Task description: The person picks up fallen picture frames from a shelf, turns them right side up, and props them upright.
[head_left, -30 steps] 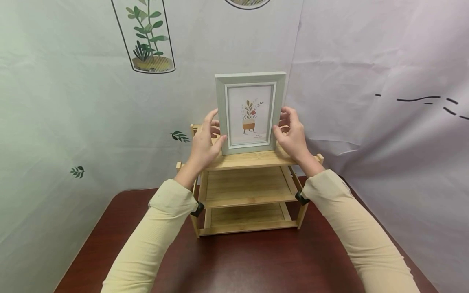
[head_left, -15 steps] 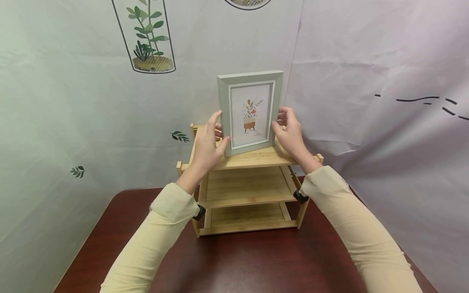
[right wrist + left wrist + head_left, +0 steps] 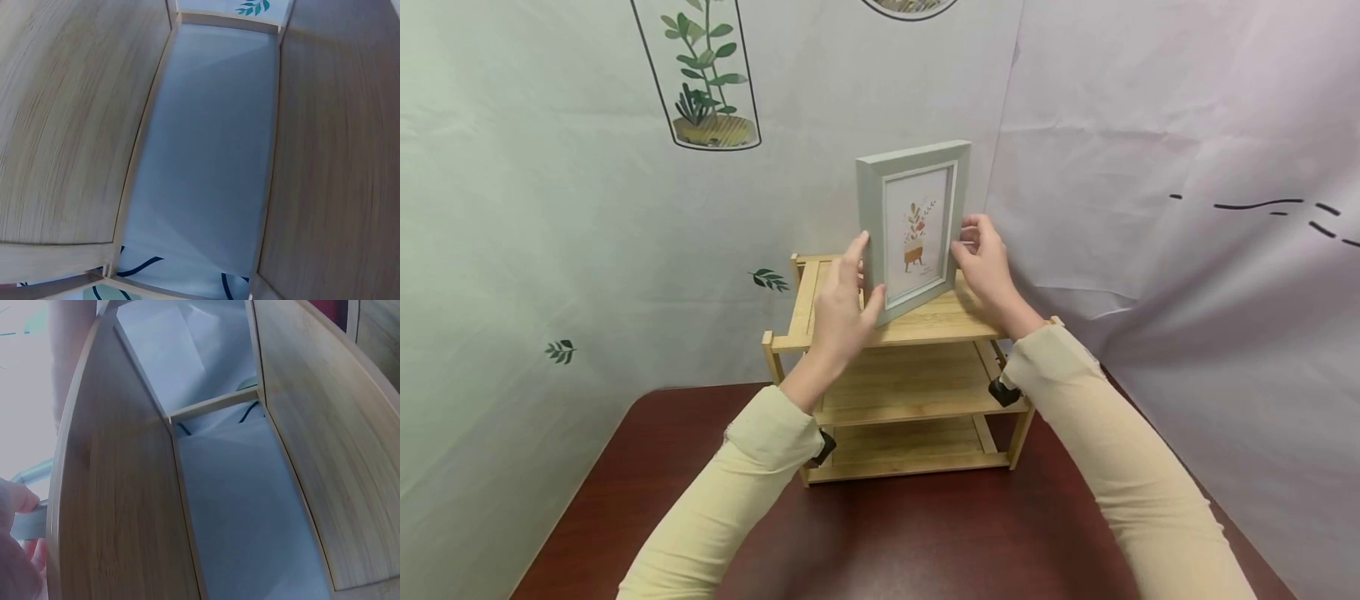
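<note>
And there's the backdrop, a creased white cloth wall (image 3: 1112, 92), with a printed black-outlined jar of green plants (image 3: 717, 83) high beyond the back left corner of the three-tier pale wooden shelf (image 3: 917, 379)! Black dashed lines (image 3: 1258, 202) run off right. Below, a glossy dark red-brown table (image 3: 895, 533) shows its rounded far left corner; light tints greenish left, pinkish right.

A glossy, dark red-brown surface (image 3: 895, 533) with a rounded far left corner carries a pale wooden rack (image 3: 917, 379) — three tiers — set toward its far edge. On the top board (image 3: 936, 319) a picture frame (image 3: 917, 229) stands upright, turned at an angle — one lower corner near the front edge.
</note>
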Tool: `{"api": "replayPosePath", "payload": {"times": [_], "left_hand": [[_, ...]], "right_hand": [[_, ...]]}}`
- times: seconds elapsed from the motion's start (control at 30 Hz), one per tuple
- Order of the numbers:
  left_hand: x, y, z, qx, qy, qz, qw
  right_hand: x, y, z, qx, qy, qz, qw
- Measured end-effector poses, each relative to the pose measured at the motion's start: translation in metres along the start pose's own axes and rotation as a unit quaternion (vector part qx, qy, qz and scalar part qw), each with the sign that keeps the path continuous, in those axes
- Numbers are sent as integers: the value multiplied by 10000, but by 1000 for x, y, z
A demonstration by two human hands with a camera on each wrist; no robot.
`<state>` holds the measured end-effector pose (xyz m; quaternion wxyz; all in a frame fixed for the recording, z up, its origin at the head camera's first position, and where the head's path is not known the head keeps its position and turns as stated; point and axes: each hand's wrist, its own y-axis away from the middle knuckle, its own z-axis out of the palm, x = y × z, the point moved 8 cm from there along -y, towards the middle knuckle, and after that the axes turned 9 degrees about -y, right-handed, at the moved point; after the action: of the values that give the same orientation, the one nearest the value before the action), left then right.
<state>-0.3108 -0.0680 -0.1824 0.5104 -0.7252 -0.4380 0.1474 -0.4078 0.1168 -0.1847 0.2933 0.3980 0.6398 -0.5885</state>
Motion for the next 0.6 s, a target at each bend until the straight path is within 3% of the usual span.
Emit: {"api": "replayPosePath", "payload": {"times": [0.43,0.6], "left_hand": [[16,5,6,170,-238,-130,9995],[17,6,7,179,-333,-147,9992]], "right_hand": [[11,-8,7,205,-774,520,9954],[13,-10,8,204,-773,661,9946]]}}
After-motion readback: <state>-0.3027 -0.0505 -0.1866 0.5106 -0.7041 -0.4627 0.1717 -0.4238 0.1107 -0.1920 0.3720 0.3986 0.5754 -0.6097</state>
